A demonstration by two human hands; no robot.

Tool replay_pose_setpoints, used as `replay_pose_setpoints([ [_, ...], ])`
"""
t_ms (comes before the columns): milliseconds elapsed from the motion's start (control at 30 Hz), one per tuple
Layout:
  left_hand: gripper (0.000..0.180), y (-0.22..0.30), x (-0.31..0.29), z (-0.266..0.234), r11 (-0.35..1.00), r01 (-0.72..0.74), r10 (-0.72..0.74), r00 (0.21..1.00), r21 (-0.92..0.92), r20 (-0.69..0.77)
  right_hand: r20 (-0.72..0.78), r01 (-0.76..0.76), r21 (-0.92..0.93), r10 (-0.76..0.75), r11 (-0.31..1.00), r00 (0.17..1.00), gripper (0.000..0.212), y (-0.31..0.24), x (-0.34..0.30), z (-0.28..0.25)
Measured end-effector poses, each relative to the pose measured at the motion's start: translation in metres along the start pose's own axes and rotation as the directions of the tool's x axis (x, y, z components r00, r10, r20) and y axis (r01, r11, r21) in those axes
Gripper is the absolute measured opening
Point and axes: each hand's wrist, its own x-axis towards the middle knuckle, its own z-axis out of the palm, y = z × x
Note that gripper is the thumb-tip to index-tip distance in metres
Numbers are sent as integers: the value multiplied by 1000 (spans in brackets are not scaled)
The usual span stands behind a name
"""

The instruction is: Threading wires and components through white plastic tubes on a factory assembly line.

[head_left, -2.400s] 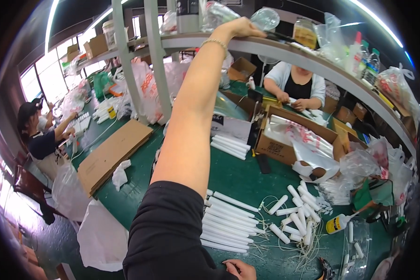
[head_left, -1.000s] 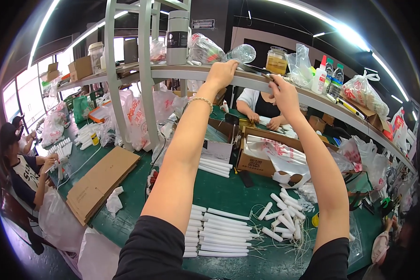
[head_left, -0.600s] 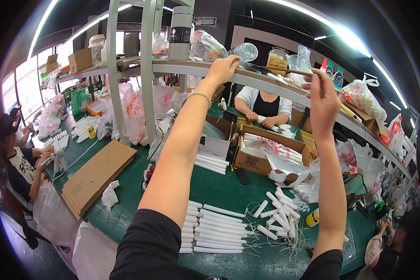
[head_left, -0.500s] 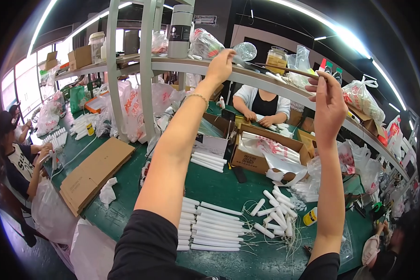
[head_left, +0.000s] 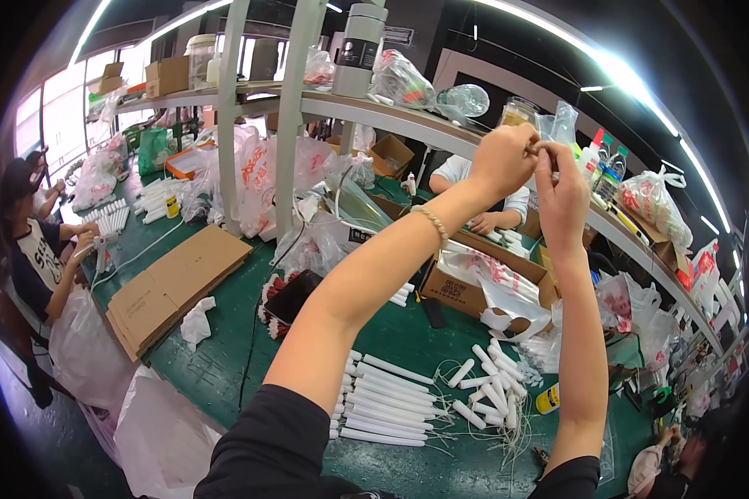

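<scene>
Both my arms are raised in front of the shelf edge (head_left: 374, 112). My left hand (head_left: 501, 160), with a bead bracelet (head_left: 431, 223) on the wrist, is closed in a pinch, and my right hand (head_left: 562, 187) meets it fingertip to fingertip. Between the fingertips they pinch a thin strand (head_left: 534, 150), too small to make out clearly. Far below on the green table (head_left: 225, 358) lie a neat row of long white tubes (head_left: 383, 399) and a loose pile of shorter white tubes (head_left: 491, 395) with thin wires.
A yellow bottle (head_left: 547, 399) lies by the short tubes. An open cardboard box (head_left: 483, 283) and flattened cardboard (head_left: 175, 283) sit on the table. Bags and jars crowd the shelf. Steel posts (head_left: 291, 116) rise at centre. One person (head_left: 33, 249) works at left, another (head_left: 474, 179) sits opposite.
My right hand has swung left from the shelf edge to meet my left hand. Both hands have come down slightly off the shelf and now pinch together.
</scene>
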Motion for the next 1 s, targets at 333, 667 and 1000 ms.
replay_pose_setpoints([
  [333, 23, -13, -2, -5, 998, -60, 59, 994, -7, -92, 165, -5, -347, 66, 938, 984, 38, -22, 23, 17],
  [667, 25, -1, 3, -7, 992, -16, -3, 989, -121, -151, 126, 33, -377, 16, 926, 992, 35, -27, 31, 20],
  [1000, 24, -33, -8, -12, 991, -108, 97, 986, -74, -133, 135, 82, -321, -41, 944, 990, 30, -25, 17, 41],
])
